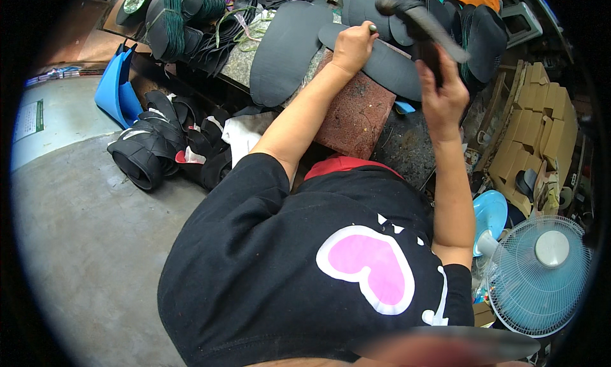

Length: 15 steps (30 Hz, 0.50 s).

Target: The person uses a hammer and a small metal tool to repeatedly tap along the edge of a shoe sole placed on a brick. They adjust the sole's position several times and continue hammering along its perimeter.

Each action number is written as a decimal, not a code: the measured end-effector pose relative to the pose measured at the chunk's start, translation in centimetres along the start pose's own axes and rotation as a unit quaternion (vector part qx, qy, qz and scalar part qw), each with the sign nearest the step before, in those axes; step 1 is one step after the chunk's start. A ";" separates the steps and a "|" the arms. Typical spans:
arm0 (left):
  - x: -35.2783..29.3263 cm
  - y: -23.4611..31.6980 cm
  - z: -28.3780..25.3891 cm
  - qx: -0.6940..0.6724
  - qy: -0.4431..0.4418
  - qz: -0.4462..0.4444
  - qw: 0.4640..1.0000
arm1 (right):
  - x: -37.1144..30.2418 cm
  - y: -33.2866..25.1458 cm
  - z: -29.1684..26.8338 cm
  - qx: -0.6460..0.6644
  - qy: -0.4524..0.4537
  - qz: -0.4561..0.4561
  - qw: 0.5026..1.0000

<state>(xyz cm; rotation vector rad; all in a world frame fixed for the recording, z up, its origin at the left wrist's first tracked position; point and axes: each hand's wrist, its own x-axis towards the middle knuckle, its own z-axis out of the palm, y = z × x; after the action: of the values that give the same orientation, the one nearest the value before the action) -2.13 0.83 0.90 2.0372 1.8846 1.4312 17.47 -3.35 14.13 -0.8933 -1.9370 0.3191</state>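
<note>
My left hand (353, 50) is closed around a short metal rod (373, 29) whose rounded end sticks out above the fist. What the rod's lower end touches is hidden by the fingers. Beneath that hand lies a long dark sole-shaped piece (396, 69), resting on a reddish slab (358, 112). Raised to the right of it, my right hand (443, 95) grips a hammer (434, 31), its head smeared by motion. A wider dark sole-shaped piece (287, 49) lies left of the fist.
Bundles of dark soles tied with green cord (167, 27) stand at the far left. Black shoe parts (149, 147) are heaped on the floor by a blue folded sheet (118, 90). On the right are cardboard boxes (538, 119) and a fan (541, 284).
</note>
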 end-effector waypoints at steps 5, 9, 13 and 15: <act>-0.3 -0.2 0.5 -0.021 0.066 -0.091 0.993 | -2.4 2.3 0.1 -0.197 -0.148 0.191 0.950; -0.3 -0.7 1.0 -0.353 0.089 -0.288 0.886 | -2.4 2.9 -1.2 -0.229 -0.163 0.227 0.932; -0.3 -0.9 0.7 -0.227 0.021 -0.205 0.952 | -0.7 1.0 -2.0 -0.130 -0.080 0.153 0.976; -0.3 -0.7 0.3 -0.169 0.017 -0.146 0.975 | 0.0 0.0 -2.2 -0.040 -0.017 0.076 0.996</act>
<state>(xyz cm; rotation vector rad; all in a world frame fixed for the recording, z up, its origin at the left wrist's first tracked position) -2.40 0.96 0.13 1.5240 1.7154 1.5808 19.30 -3.66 15.25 -1.0971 -1.9287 0.3481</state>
